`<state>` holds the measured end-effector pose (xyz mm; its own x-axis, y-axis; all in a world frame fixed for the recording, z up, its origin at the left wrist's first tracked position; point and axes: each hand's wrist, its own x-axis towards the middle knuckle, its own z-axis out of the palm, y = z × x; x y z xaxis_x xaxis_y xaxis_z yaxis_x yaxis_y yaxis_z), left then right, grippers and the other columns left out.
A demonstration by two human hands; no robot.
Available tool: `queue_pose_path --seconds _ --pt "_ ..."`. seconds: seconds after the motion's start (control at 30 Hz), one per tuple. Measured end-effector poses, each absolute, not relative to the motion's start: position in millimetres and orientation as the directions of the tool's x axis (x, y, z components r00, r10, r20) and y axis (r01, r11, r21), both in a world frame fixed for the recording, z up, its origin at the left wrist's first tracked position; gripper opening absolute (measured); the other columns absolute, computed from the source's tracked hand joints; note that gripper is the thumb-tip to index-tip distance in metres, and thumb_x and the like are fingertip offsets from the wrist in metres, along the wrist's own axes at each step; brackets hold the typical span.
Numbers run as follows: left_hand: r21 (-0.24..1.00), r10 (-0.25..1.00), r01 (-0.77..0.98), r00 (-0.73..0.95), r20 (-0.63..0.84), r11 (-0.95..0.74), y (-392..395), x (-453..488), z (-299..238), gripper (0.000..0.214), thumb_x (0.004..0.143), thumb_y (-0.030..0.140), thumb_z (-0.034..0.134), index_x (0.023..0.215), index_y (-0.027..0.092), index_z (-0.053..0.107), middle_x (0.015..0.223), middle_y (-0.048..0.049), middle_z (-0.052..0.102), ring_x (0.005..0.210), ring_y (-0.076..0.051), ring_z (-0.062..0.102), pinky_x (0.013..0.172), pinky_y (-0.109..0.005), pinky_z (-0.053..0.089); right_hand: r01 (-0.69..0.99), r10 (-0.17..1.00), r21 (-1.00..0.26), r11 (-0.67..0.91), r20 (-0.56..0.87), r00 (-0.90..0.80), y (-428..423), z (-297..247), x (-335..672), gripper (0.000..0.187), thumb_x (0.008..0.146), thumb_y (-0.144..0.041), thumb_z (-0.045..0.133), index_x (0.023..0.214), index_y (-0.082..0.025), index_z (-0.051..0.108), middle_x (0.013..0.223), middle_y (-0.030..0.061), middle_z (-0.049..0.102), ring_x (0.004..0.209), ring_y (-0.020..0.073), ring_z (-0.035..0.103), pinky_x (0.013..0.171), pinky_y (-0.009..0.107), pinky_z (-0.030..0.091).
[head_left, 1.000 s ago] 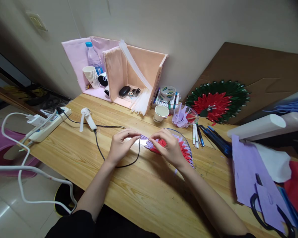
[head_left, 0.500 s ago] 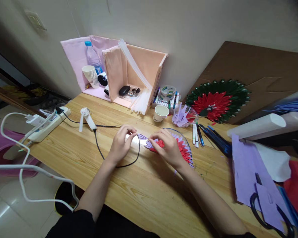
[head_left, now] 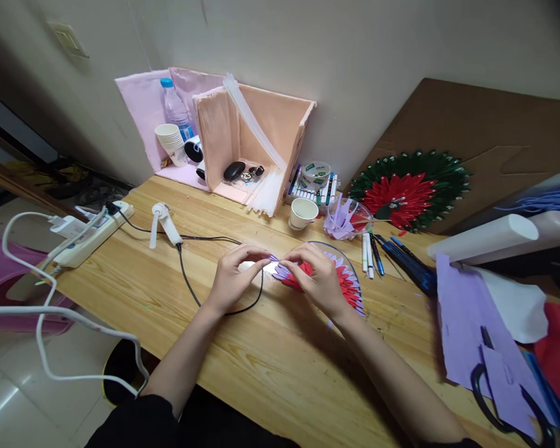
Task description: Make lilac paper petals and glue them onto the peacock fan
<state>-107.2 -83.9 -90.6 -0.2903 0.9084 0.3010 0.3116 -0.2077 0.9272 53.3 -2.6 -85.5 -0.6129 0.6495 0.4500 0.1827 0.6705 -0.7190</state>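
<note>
No readable text, tape roll (head_left: 314,178) included.

1. Power strip (head_left: 93,235) at the table's (head_left: 261,367) left end; glue gun (head_left: 168,226) to its right.
2. Behind them, a partitioned box (head_left: 214,138) holds a bottle (head_left: 175,107) and stacked cups (head_left: 170,144) in its left compartment.
3. Petalled disc (head_left: 348,281) mid-table; paper cup (head_left: 302,215) and bowl (head_left: 366,228) behind it.
4. Scissors (head_left: 478,381) on a sheet (head_left: 460,323), far right.

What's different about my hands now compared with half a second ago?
Your left hand moved right, bringing its fingertips closer to your right hand and the small purple piece. Whether its grip changed is unclear. Your right hand, the paper cup and the red-and-purple flower stayed about put.
</note>
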Motion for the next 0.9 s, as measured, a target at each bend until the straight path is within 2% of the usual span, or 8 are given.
queue_pose_path --seconds 0.3,0.63,0.7,0.77,0.83,0.9 --pt "0.858 0.872 0.443 -0.275 0.406 -0.26 -84 -112 -88 0.008 0.078 0.02 0.06 0.082 0.018 0.067 0.082 -0.0044 0.066 0.081 -0.015 0.06 0.075 -0.028 0.048 0.184 0.667 -0.738 0.649 0.437 -0.603 -3 -86 54 0.004 0.081 -0.019 0.058 0.078 -0.02 0.06 0.076 0.0031 0.06 0.074 0.0165 0.054 0.068 0.031 0.043" --pt "0.737 0.855 0.614 -0.188 0.483 -0.282 -83 -114 -92 0.007 0.083 0.016 0.051 0.085 0.018 0.058 0.082 -0.0032 0.06 0.082 -0.015 0.056 0.076 -0.028 0.044 0.193 0.652 -0.712 0.675 0.455 -0.606 -6 -85 53 0.004 0.082 -0.02 0.057 0.078 -0.02 0.059 0.075 0.0029 0.06 0.073 0.0163 0.054 0.067 0.031 0.043" --pt "0.739 0.841 0.621 -0.229 0.49 -0.261 -83 -119 -93 0.007 0.083 0.016 0.051 0.084 0.018 0.057 0.081 -0.0028 0.059 0.081 -0.014 0.056 0.076 -0.028 0.044 0.198 0.658 -0.709 0.677 0.464 -0.592 -5 -83 53 0.004 0.082 -0.02 0.057 0.078 -0.019 0.059 0.075 0.003 0.06 0.073 0.0165 0.054 0.068 0.031 0.043" --pt "0.778 0.801 0.586 -0.343 0.491 -0.226 -82 -124 -94 0.005 0.082 0.017 0.053 0.082 0.018 0.058 0.08 -0.0021 0.058 0.079 -0.014 0.055 0.074 -0.027 0.044 0.211 0.677 -0.714 0.668 0.466 -0.569 -3 -82 55 0.005 0.082 -0.02 0.057 0.077 -0.019 0.059 0.075 0.0033 0.061 0.073 0.0168 0.054 0.068 0.031 0.043" --pt "0.845 0.749 0.494 -0.477 0.46 -0.205 -81 -127 -95 0.003 0.08 0.02 0.056 0.081 0.017 0.059 0.079 -0.0016 0.057 0.078 -0.013 0.056 0.073 -0.026 0.045 0.222 0.696 -0.724 0.652 0.457 -0.553 0 -80 56 0.006 0.081 -0.021 0.057 0.076 -0.019 0.059 0.074 0.0036 0.061 0.071 0.0168 0.054 0.067 0.031 0.043" --pt "0.916 0.755 0.35 -0.543 0.368 -0.195 -80 -126 -97 0.007 0.078 0.023 0.06 0.082 0.017 0.06 0.081 -0.002 0.059 0.079 -0.013 0.058 0.074 -0.025 0.046 0.219 0.7 -0.733 0.644 0.45 -0.555 1 -80 57 0.007 0.081 -0.021 0.058 0.076 -0.019 0.06 0.074 0.0036 0.062 0.071 0.0166 0.055 0.066 0.031 0.043"
